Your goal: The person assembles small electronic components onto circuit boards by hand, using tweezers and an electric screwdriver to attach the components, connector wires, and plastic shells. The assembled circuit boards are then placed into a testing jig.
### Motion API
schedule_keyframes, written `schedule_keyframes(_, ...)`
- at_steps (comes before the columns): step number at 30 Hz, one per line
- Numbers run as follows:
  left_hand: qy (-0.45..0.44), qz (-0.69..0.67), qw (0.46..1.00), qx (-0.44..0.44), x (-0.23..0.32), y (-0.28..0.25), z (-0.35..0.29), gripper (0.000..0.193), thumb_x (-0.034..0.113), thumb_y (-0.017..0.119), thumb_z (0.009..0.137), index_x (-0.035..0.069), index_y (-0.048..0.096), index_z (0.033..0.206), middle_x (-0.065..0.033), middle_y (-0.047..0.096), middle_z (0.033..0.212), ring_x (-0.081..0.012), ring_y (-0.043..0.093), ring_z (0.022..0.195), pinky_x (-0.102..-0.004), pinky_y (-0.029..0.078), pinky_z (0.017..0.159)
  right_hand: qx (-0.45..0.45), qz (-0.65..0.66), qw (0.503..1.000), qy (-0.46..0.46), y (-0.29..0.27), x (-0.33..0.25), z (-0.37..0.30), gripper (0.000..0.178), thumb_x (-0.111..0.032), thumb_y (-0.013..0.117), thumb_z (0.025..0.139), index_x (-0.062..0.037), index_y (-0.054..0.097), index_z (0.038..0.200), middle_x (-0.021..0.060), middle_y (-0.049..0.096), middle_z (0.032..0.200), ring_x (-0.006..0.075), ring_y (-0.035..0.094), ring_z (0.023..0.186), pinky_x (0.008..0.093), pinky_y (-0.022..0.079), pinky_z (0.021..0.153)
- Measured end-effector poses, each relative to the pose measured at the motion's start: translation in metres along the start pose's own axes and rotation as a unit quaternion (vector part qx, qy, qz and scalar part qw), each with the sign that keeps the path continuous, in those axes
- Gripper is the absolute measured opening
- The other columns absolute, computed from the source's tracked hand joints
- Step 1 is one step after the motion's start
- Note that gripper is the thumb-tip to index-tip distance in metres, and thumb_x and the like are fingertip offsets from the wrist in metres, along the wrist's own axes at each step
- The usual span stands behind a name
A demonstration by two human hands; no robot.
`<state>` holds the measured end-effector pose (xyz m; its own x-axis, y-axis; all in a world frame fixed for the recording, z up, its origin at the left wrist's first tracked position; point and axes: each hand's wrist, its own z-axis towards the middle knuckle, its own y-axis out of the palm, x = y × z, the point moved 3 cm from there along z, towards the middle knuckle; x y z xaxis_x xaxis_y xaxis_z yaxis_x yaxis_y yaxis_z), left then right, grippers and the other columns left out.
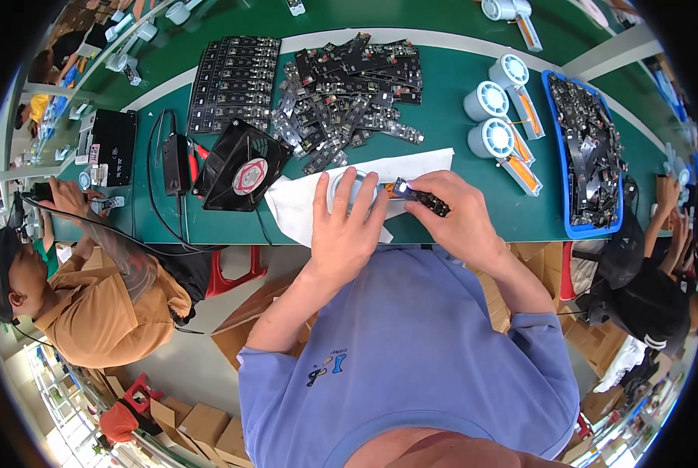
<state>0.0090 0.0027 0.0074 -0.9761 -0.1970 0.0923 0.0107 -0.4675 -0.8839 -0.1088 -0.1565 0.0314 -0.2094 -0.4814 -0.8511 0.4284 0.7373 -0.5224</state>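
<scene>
The left hand (349,228) clasps the white fan (356,190); the right hand (464,220) pinches the black board (431,202) to its right, long axis slanting down rightward.

Over on the blue-violet shirt (442,343), a small print (329,366) shows lettering beside a blue and yellow motif; on the black fan (222,175) there's a round white label (249,176) with a red design; the black box (120,140) carries a pale sticker (94,154) and white marks on its face; all that fine print is too small to read reliably!
</scene>
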Motion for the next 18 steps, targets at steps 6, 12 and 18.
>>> schedule_keyframes(6, 0.006, 0.001, 0.997, -0.073, -0.001, -0.004, 0.012, 0.032, 0.011, 0.068, 0.084, 0.002, 0.071, 0.114, -0.0153, 0.056, 0.141, -0.0397, 0.050, 0.136, -0.0628, 0.040, 0.114, 0.017, -0.032, 0.998, -0.041, 0.002, 0.001, -0.001, 0.028, -0.003, 0.081, 0.088, 0.0015, 0.075, 0.114, 0.0138, 0.073, 0.113, 0.0319, 0.071, 0.104, 0.0394, 0.058, 0.088)
schedule_keyframes(12, 0.049, -0.001, 0.996, -0.069, -0.005, -0.013, 0.018, 0.031, 0.008, 0.069, 0.082, 0.001, 0.069, 0.112, -0.0169, 0.056, 0.138, -0.0415, 0.051, 0.134, -0.0578, 0.043, 0.111, 0.026, -0.046, 0.995, -0.083, 0.004, 0.003, -0.001, 0.028, -0.002, 0.081, 0.086, 0.0010, 0.075, 0.113, 0.0133, 0.073, 0.111, 0.0330, 0.069, 0.104, 0.0403, 0.058, 0.089)
schedule_keyframes(18, 0.039, -0.047, 0.989, -0.134, -0.013, -0.015, 0.030, 0.019, 0.010, 0.073, 0.089, 0.006, 0.069, 0.108, -0.0120, 0.063, 0.132, -0.0391, 0.056, 0.130, -0.0525, 0.046, 0.104, 0.041, -0.055, 0.987, -0.148, 0.003, 0.004, 0.005, 0.027, 0.000, 0.080, 0.084, 0.0002, 0.075, 0.111, 0.0135, 0.072, 0.108, 0.0343, 0.067, 0.102, 0.0428, 0.056, 0.089)
